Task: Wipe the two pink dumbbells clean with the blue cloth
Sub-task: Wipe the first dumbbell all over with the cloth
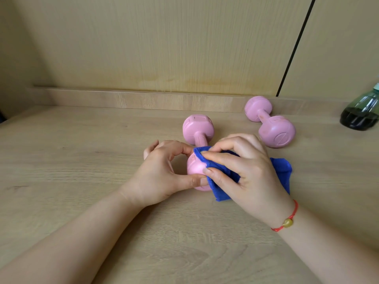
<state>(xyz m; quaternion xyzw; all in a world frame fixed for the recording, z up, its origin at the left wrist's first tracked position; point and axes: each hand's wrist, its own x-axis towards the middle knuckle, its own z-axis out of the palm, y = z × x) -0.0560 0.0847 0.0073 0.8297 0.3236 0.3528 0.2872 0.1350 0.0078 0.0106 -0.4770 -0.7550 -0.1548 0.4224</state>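
Right hand (246, 171): fingers curled, gripping blue cloth (282, 171) against near dumbbell's front head | Left hand (162, 173): thumb and fingers curled round same head | near dumbbell (197, 132): on bench (82, 160), centre, long axis running away from person | second dumbbell (270, 121): right rear, lying diagonally, untouched | bottle (361, 111): far right.

2 pink dumbbells, near dumbbell (198, 130) and far dumbbell (275, 131), 1 blue cloth (282, 171), 2 hands, left hand (160, 173), right hand (246, 171), 1 green bottle (361, 111), 1 red bracelet (295, 208), 1 gold bead (287, 223), 1 wooden table (82, 160)
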